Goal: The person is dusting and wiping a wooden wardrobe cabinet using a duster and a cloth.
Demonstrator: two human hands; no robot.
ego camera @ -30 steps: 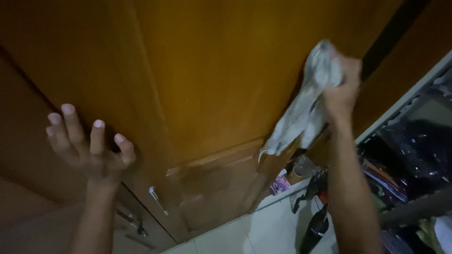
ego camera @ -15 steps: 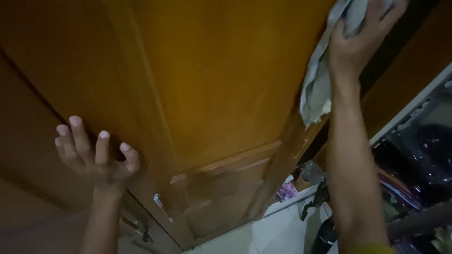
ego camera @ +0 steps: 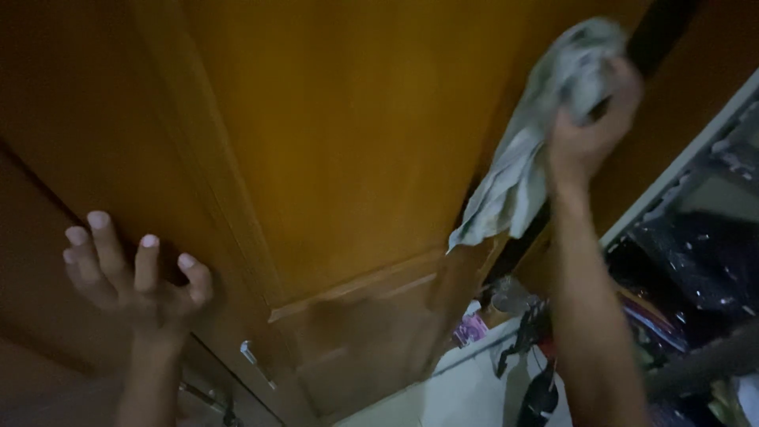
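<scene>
Right hand (ego camera: pixel 589 134) fingers clenched on grey rag (ego camera: pixel 530 150), wiping wooden door (ego camera: pixel 348 142) edge near top; lower panels apparently unwiped. Left hand (ego camera: pixel 134 277) fingers spread, bracing door.

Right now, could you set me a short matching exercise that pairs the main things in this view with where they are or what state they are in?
Things:
1. left hand
2. right hand
3. grey cloth
4. metal handle

Places or states:
A. low on the wooden door, below the left hand
B. clenched and raised high at the door's right edge
C. bunched at the top, with its loose end hanging down
D. fingers spread, holding nothing

Pairs: 1-D, 2-B, 3-C, 4-A
</scene>
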